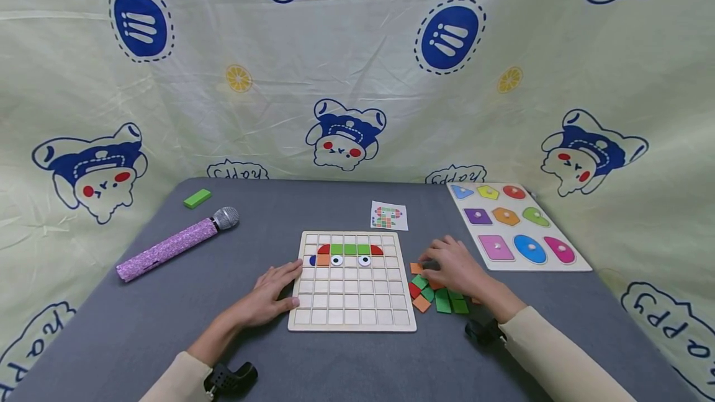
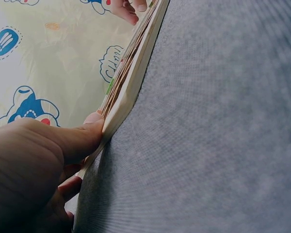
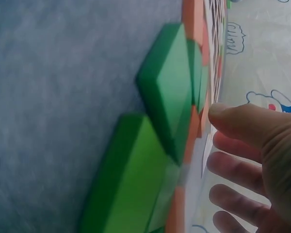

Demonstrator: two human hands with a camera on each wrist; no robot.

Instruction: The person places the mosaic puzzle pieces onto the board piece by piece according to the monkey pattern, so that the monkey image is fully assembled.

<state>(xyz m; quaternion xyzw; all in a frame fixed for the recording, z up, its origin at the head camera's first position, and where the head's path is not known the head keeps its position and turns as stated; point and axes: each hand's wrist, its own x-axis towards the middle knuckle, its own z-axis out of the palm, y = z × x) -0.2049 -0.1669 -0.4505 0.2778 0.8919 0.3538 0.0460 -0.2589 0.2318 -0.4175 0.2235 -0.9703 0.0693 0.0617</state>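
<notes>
A pale grid board (image 1: 354, 317) lies in the middle of the table in the head view. Its upper rows carry red, green, blue and orange pieces and two eye pieces. My left hand (image 1: 268, 295) rests against the board's left side, and the left wrist view shows the thumb (image 2: 89, 136) touching its edge. To the board's right, my right hand (image 1: 458, 268) hovers over a loose pile of green pieces (image 1: 443, 301), orange pieces (image 1: 421, 303) and a red piece (image 1: 414, 290). Its fingers are apart in the right wrist view, with nothing visible between them.
Behind the board lies a small pattern card (image 1: 389, 216). A shape puzzle board (image 1: 475, 244) with knobbed pieces is at the back right. On the left are a glittery purple microphone (image 1: 173, 245) and a green block (image 1: 197, 198). A printed curtain (image 1: 357, 67) hangs behind the table.
</notes>
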